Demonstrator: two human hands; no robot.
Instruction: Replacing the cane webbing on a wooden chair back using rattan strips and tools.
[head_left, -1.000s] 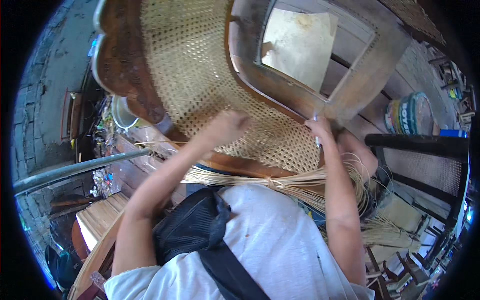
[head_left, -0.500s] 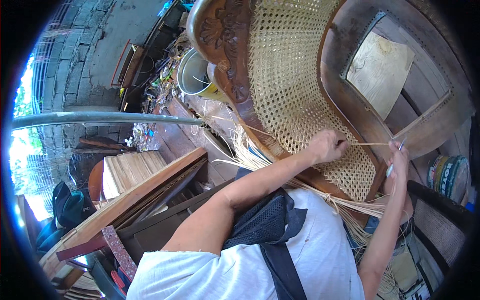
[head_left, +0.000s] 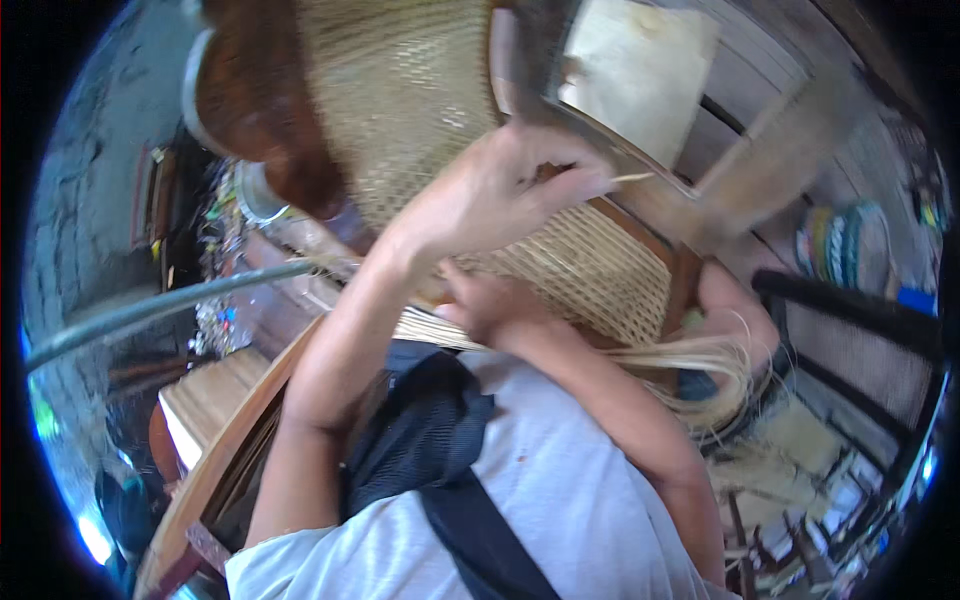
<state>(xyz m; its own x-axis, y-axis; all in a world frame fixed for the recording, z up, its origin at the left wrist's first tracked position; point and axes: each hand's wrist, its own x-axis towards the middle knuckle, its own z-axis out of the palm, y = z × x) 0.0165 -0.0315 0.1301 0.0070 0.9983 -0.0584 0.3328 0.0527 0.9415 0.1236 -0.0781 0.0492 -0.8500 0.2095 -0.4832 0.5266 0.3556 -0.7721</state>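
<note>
At twelve o'clock from the middle of the view, pinches a pale cane strip (head_left: 630,178) between thumb and fingers of the left hand (head_left: 510,190), raised over a woven cane panel (head_left: 600,270); shows only a short end past the fingertips, toward two. Just below, at the dial's centre, reaches across the body with the right hand (head_left: 495,305) to the panel's near side, fingers toward nine; is too blurred there to tell whether grasping anything or released.

Spreads, as panel, from eleven round to three, set in a brown wooden chair frame (head_left: 265,110) with a scalloped edge at ten to eleven. Opens at one to two into a bare seat frame (head_left: 770,150), with a pale sheet (head_left: 640,70) visible through the gap. Carries a bundle of loose cane (head_left: 695,362) across the lap, looping between three and four beside a bare knee (head_left: 735,310).

Wears a white shirt (head_left: 580,440) at five to six and a black mesh bag (head_left: 415,430) at seven.

Farther out, includes a wooden block (head_left: 210,405) at eight, a grey pole (head_left: 170,305) at nine, a bucket (head_left: 260,195) at ten, and a greenish tub (head_left: 845,245) near three.
</note>
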